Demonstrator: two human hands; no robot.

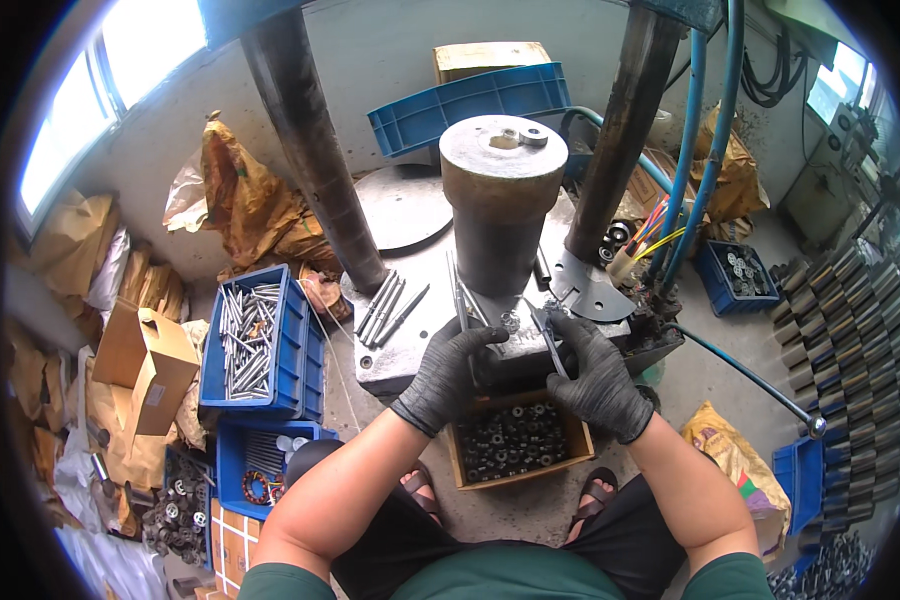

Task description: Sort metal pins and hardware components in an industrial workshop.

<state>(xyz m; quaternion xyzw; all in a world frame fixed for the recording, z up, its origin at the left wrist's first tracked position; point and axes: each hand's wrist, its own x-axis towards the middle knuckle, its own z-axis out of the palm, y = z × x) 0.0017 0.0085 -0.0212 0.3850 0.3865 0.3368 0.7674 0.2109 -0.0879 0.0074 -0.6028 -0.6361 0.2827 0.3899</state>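
My left hand (438, 378), in a dark grey glove, is closed around a slim metal shaft (461, 308) whose end sticks up past the fingers. Opposite it, my right hand (602, 385), gloved alike, grips a slim grey metal tool (547, 336) with a forked upper end; its exact kind I cannot make out. Both hands are over the front of the steel press table (390, 372). Several loose shafts (382, 312) lie on that table, left of my left hand. Behind the hands stands a thick steel cylinder (505, 215) with a small ring (533, 137) on top.
Two dark press columns (310, 140) (625, 130) flank the cylinder. A cardboard box (525, 480) of small dark metal parts sits below the table's front edge. At left, a blue crate (312, 375) holds many shafts. Stacked metal cylinders (855, 370) and blue hoses (705, 170) are on the right.
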